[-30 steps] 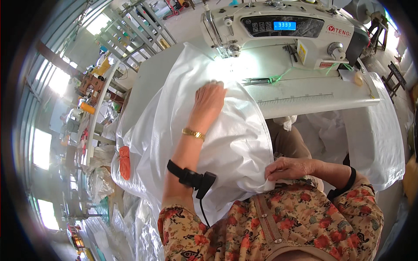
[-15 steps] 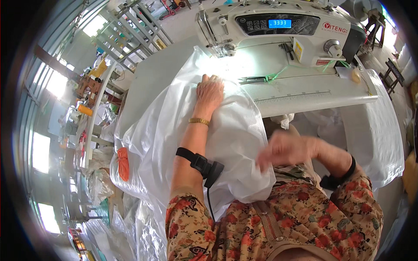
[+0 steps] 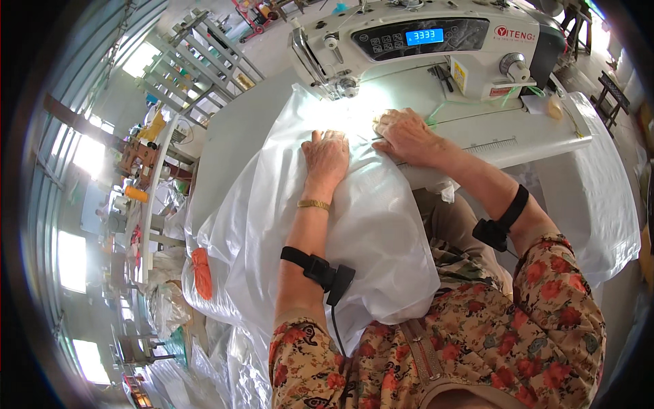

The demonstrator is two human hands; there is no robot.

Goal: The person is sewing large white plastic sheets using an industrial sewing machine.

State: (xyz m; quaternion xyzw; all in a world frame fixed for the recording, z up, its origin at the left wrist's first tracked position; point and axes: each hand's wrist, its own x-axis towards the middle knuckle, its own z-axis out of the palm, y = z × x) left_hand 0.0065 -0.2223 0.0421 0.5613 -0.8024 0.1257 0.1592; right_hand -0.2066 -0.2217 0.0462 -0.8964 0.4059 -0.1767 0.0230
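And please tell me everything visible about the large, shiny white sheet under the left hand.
The sheet looks like thin, translucent plastic, loosely creased. It spreads from the grey tabletop, before the white sewing machine, down to the flowered shirt; glare blurs its top. The left hand rests on it; whether the right hand, near its edge, touches it is unclear.

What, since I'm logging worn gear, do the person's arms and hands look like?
The left hand and right hand wear no gloves; a gold-coloured band circles the left wrist. Both forearms carry a black strap and black box, with a thin dark cable from the left one. The sleeves are tan with red flowers.
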